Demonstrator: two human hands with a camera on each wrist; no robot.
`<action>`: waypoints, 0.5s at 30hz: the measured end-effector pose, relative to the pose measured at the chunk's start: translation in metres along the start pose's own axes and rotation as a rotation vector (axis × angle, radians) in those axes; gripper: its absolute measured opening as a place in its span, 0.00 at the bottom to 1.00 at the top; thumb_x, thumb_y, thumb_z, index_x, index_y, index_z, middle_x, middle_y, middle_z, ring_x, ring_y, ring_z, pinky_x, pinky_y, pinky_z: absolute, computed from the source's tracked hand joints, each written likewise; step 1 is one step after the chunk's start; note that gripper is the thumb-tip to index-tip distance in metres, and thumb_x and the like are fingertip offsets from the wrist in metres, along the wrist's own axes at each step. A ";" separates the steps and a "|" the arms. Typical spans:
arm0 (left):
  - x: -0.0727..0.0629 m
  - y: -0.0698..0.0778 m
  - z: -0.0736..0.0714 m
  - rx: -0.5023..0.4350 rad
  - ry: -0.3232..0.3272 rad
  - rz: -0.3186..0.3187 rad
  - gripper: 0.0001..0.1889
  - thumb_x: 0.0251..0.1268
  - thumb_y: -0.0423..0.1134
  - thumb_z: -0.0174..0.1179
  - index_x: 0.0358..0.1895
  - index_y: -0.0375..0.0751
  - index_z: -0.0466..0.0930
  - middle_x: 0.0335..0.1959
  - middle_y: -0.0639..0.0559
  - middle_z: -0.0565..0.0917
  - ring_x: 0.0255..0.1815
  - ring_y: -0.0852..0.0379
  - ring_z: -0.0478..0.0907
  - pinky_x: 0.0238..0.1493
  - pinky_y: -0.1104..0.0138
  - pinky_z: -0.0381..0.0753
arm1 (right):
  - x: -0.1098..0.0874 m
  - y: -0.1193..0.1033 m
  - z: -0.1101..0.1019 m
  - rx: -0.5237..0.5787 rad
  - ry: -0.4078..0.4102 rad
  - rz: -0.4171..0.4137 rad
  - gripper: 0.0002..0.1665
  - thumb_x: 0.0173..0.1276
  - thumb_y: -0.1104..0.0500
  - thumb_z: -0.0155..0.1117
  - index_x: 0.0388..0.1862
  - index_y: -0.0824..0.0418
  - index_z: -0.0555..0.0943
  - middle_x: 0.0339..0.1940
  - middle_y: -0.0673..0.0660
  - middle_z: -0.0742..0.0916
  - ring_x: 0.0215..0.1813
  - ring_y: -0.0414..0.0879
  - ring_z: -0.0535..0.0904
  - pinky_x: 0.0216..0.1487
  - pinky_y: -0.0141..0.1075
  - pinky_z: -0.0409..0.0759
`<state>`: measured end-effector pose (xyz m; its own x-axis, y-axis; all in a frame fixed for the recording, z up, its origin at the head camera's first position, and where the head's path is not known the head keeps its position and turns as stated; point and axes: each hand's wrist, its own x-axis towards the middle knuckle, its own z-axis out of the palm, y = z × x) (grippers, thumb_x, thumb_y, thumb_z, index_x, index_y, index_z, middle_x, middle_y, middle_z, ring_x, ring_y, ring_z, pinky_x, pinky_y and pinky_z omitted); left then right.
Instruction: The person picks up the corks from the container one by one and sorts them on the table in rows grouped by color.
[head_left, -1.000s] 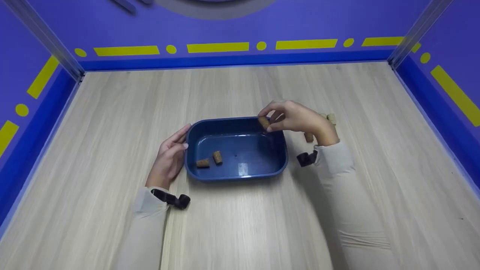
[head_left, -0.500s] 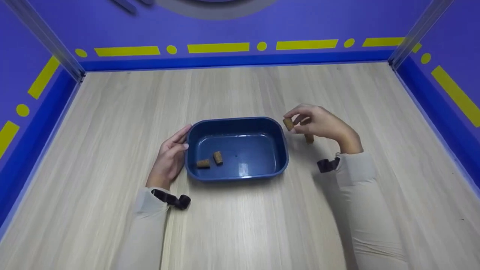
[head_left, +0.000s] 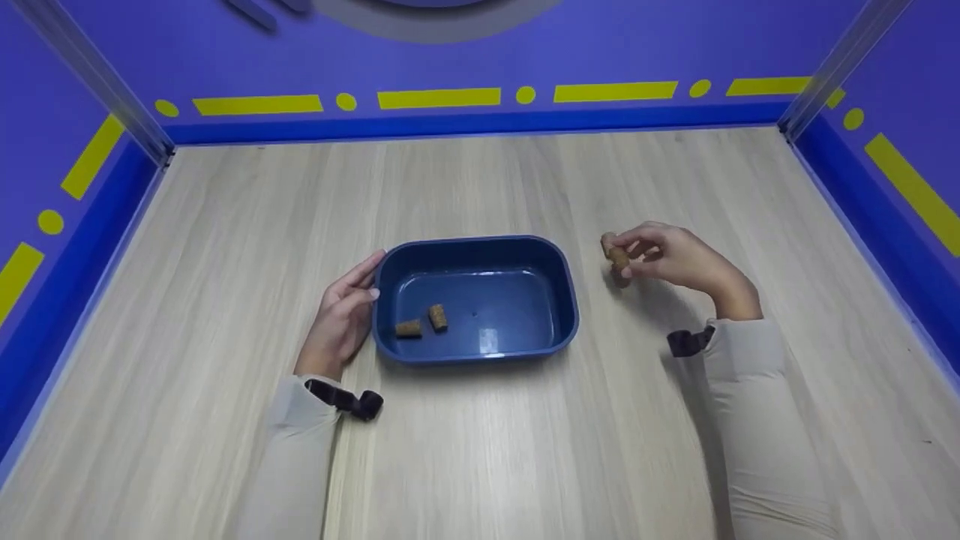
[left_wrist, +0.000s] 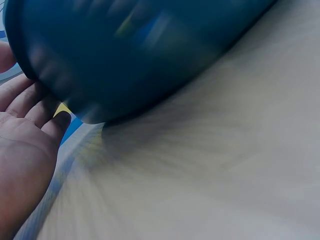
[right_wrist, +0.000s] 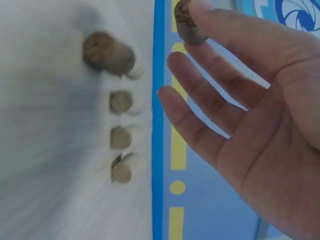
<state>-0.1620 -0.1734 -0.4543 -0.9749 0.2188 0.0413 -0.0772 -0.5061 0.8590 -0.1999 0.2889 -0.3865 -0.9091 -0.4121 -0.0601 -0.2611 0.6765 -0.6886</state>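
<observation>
Shifting rightward, the right hand point(head_left: 679, 259) is pinching a cork point(right_wrist: 190, 22); the relaxed left hand point(head_left: 339, 319) is touching the tub point(head_left: 465, 255).

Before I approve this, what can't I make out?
Head view: the row of pale corks, behind the right hand.
Left wrist view: inside of the blue tub, hidden by its wall.
Right wrist view: one end of the held cork, cut off by the top edge.

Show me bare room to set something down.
Bare tabletop lies between the blue tub and back wall, and in front, between the sleeves. The tub's right half is free; two cork stoppers sit front-left. Crowded: by the left hand, and around the right hand and table corks.
</observation>
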 end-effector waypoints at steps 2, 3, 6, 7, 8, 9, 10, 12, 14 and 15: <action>0.000 0.000 0.000 0.001 0.000 0.000 0.33 0.59 0.18 0.42 0.72 0.22 0.50 0.71 0.40 0.66 0.65 0.61 0.70 0.63 0.70 0.72 | -0.002 0.005 -0.001 0.000 0.001 0.023 0.23 0.61 0.67 0.65 0.58 0.65 0.79 0.57 0.63 0.80 0.53 0.56 0.79 0.50 0.31 0.76; 0.000 0.000 0.000 0.001 0.000 0.000 0.33 0.59 0.18 0.42 0.72 0.22 0.50 0.71 0.40 0.66 0.65 0.61 0.70 0.63 0.70 0.72 | -0.003 0.007 -0.001 0.001 0.001 0.036 0.24 0.61 0.67 0.66 0.57 0.65 0.79 0.57 0.63 0.80 0.53 0.56 0.79 0.49 0.28 0.76; 0.000 0.000 0.000 0.001 0.002 0.000 0.33 0.59 0.18 0.41 0.72 0.22 0.50 0.71 0.40 0.66 0.65 0.61 0.70 0.63 0.70 0.72 | -0.005 0.014 -0.002 0.003 0.002 0.055 0.24 0.61 0.68 0.66 0.57 0.66 0.78 0.55 0.64 0.80 0.54 0.56 0.78 0.46 0.21 0.72; -0.001 0.000 0.000 -0.001 0.002 0.001 0.33 0.59 0.18 0.41 0.72 0.22 0.50 0.71 0.40 0.66 0.65 0.61 0.70 0.63 0.70 0.72 | -0.006 0.016 -0.002 0.002 0.004 0.059 0.24 0.60 0.68 0.66 0.57 0.66 0.78 0.55 0.64 0.80 0.54 0.56 0.77 0.46 0.20 0.72; -0.001 0.000 0.000 -0.002 0.002 0.001 0.33 0.59 0.18 0.41 0.71 0.22 0.50 0.71 0.40 0.66 0.65 0.61 0.70 0.63 0.70 0.72 | -0.007 0.018 -0.002 -0.003 0.005 0.063 0.24 0.60 0.68 0.66 0.57 0.66 0.78 0.55 0.63 0.79 0.54 0.55 0.77 0.46 0.20 0.71; -0.001 0.000 0.000 -0.003 0.002 0.002 0.33 0.59 0.18 0.41 0.71 0.22 0.50 0.71 0.40 0.66 0.65 0.61 0.70 0.63 0.70 0.72 | -0.007 0.019 -0.002 -0.003 0.005 0.069 0.25 0.60 0.68 0.66 0.58 0.66 0.78 0.55 0.63 0.79 0.54 0.55 0.76 0.45 0.20 0.71; -0.001 0.000 0.000 -0.004 0.003 0.002 0.33 0.59 0.18 0.41 0.71 0.22 0.50 0.71 0.40 0.66 0.65 0.61 0.71 0.63 0.70 0.72 | -0.008 0.021 -0.002 -0.005 0.006 0.075 0.25 0.60 0.68 0.66 0.58 0.66 0.78 0.55 0.63 0.78 0.54 0.55 0.75 0.45 0.21 0.71; -0.001 0.000 0.000 -0.002 0.001 0.004 0.33 0.59 0.18 0.41 0.71 0.22 0.50 0.71 0.40 0.67 0.65 0.61 0.70 0.63 0.70 0.72 | -0.009 0.023 -0.002 -0.015 0.004 0.093 0.25 0.60 0.66 0.67 0.58 0.65 0.78 0.56 0.63 0.78 0.54 0.55 0.75 0.46 0.25 0.72; -0.001 0.000 0.000 0.008 0.000 0.006 0.33 0.59 0.18 0.42 0.71 0.21 0.50 0.70 0.40 0.67 0.65 0.61 0.70 0.63 0.70 0.72 | -0.010 0.025 -0.002 -0.021 0.000 0.107 0.25 0.60 0.65 0.67 0.58 0.66 0.78 0.55 0.64 0.79 0.54 0.57 0.75 0.49 0.30 0.73; 0.000 0.000 0.000 0.013 -0.002 0.007 0.33 0.59 0.18 0.42 0.71 0.21 0.50 0.70 0.40 0.67 0.65 0.61 0.70 0.63 0.70 0.72 | -0.010 0.026 -0.001 -0.025 -0.002 0.115 0.25 0.61 0.64 0.67 0.58 0.66 0.78 0.55 0.64 0.79 0.54 0.57 0.75 0.50 0.34 0.74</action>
<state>-0.1618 -0.1734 -0.4546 -0.9750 0.2170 0.0485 -0.0675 -0.4965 0.8654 -0.1981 0.3119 -0.4031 -0.9330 -0.3319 -0.1390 -0.1630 0.7343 -0.6589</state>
